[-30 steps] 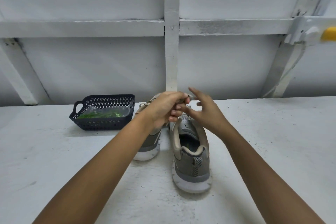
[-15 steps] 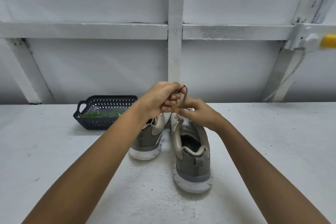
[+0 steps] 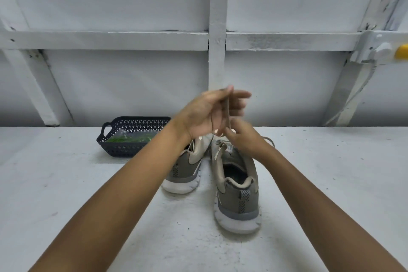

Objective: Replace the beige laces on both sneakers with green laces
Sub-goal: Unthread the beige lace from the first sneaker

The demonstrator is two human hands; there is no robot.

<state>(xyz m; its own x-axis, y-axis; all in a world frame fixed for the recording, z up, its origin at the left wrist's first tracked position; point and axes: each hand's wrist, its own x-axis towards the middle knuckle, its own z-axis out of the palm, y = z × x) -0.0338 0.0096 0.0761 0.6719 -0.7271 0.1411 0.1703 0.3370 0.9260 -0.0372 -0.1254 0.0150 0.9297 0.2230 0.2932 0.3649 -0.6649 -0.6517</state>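
Head view, looking down across a pale grey painted table (image 3: 66, 216) set against a white panelled wall.

2 grey and beige mesh sneakers with white soles stand side by side near the middle of the table, heels toward the viewer. The right sneaker (image 3: 238, 196) is nearer, and the left sneaker (image 3: 184, 172) sits a little further back.

2 bare forearms reach in over them. The left hand (image 3: 205, 115) is raised above the right sneaker's tongue. Its thumb and blurred fingers pinch the top of 1 flat beige lace (image 3: 227, 110), drawn up taut and nearly vertical. The right hand (image 3: 247, 139) sits lower, just above the tongue, with its fingertips curled and pinching the foot of the same strand.

Behind the left sneaker is 1 dark blue perforated plastic basket (image 3: 132, 149). It holds 1 clear packet of bright green laces (image 3: 130, 138), which are too tangled to count.

This looks like an early step, unthreading the old lace from the right sneaker. The next move probably calls for pulling the strand clear of its eyelet and then working down row by row. The left sneaker's lacing is hidden behind the arm.
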